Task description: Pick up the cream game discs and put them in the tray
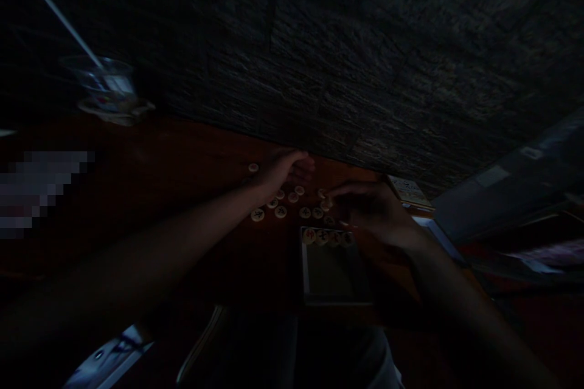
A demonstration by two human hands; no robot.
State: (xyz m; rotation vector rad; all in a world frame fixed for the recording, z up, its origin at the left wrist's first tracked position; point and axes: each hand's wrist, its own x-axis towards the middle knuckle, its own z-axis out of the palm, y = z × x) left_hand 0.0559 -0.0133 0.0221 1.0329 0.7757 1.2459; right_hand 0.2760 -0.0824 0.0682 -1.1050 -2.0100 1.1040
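Observation:
The scene is very dark. Several round pale game pieces [292, 205] with dark and red marks lie scattered on a reddish-brown table [182, 194]. A shallow open box [335, 267] sits nearer me, with a row of pieces [326, 237] along its far edge. My left hand [285, 171] reaches over the scattered pieces, fingers curled downward among them. My right hand [374, 213] hovers above the box's far right corner, its fingertips pinched at a piece [325, 204].
A clear plastic cup [107, 88] with a straw stands at the far left by a dark stone wall [365, 55]. A lone piece [253, 167] lies left of my left hand. A printed card [408, 191] lies at the right; dim objects crowd the right edge.

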